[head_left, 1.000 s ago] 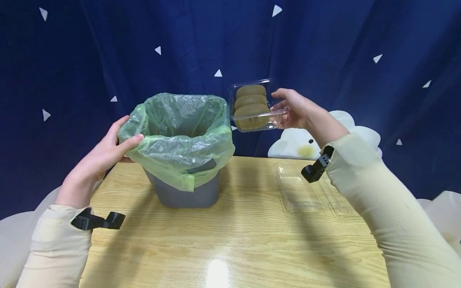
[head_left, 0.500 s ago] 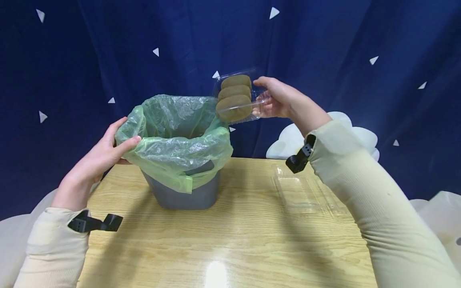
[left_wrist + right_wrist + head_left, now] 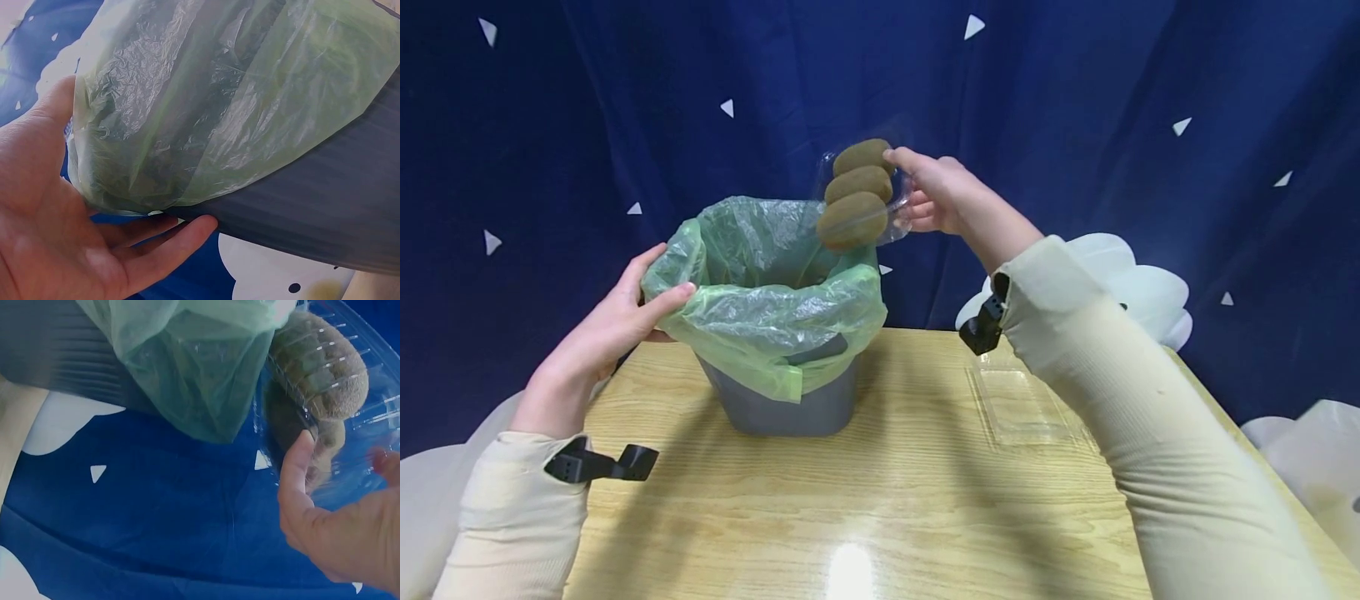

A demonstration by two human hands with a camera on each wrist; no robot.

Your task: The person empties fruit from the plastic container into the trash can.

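My right hand (image 3: 940,192) holds a clear plastic box (image 3: 365,434) by its right side, above the bin's right rim. The box is tilted down to the left. Three brown fuzzy kiwis (image 3: 857,185) lie in a row inside it. Below stands a grey trash bin (image 3: 786,408), lined with a thin green garbage bag (image 3: 760,312) folded over its rim. My left hand (image 3: 610,325) grips the bin's left side at the rim, thumb over the bag. In the left wrist view, its fingers (image 3: 178,253) reach under the bag's edge beside the bin wall.
A clear plastic tray (image 3: 1018,404) lies on the right of the wooden table (image 3: 887,500), partly behind the right sleeve. A dark blue curtain (image 3: 1037,83) with white triangles hangs behind. The bin's bottom is hidden from view.
My right hand has moved left and up with the box of kiwis, from beside the bin to over its right rim, and the box is tilted more. My left hand stays put.
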